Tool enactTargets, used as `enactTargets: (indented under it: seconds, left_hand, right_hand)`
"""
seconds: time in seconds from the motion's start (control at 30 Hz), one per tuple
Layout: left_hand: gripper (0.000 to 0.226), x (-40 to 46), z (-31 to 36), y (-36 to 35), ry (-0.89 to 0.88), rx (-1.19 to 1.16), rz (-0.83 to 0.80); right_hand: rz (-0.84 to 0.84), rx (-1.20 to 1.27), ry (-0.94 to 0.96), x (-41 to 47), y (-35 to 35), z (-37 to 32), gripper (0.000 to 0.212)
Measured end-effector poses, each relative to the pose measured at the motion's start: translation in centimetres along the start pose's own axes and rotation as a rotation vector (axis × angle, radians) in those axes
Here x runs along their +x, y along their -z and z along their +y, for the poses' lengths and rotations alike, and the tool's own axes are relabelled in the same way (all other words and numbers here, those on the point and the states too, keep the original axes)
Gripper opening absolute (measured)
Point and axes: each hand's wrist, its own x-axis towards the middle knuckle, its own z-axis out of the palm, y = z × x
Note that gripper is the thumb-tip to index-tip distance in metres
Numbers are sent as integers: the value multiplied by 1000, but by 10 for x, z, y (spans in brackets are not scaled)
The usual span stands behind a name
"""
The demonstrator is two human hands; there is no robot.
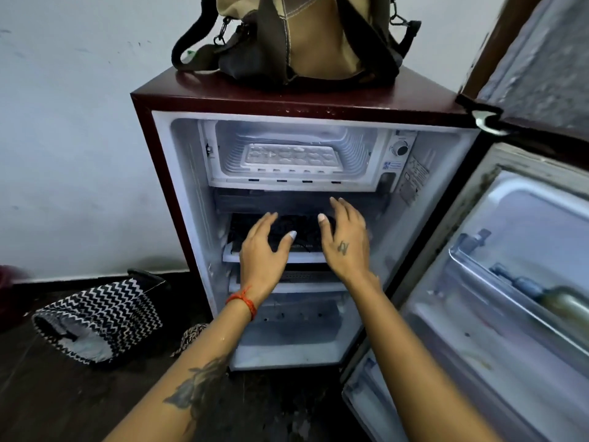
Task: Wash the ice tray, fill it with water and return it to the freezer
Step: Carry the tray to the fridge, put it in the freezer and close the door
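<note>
One ice tray [289, 156], two hands, one fridge [165, 173], two bags

The ice tray [288, 157] is a white plastic rectangle with two rows of rounded pockets. It lies flat on the ribbed floor of the freezer compartment [357, 145], its long side across the opening, roughly centred between the side walls. Whether the pockets hold water or ice cannot be told; their contents look pale and glossy. The freezer compartment is a white box at the top of a small maroon fridge [143, 148], open at the front. The fridge door [497, 282] stands swung wide open to the right.
</note>
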Motion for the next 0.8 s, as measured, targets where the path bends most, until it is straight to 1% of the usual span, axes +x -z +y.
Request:
enactTargets:
  seconds: [0.13, 0.4, 0.7, 0.8]
  left_hand:
    - [52, -44, 8, 5, -6, -7, -60]
    - [50, -121, 31, 7, -33, -39, -152]
    - [50, -210, 62, -34, -86, -54, -268]
    - [49, -244, 77, -50, -80, -79, -279]
  right_hand:
    - [-1, 49, -35, -54, 10, -3, 59]
    - [25, 63, -114, -141, 51, -1, 57]
    - [108, 88, -195, -230, 107, 37, 53]
    - [141, 79, -200, -257, 133, 53, 59]
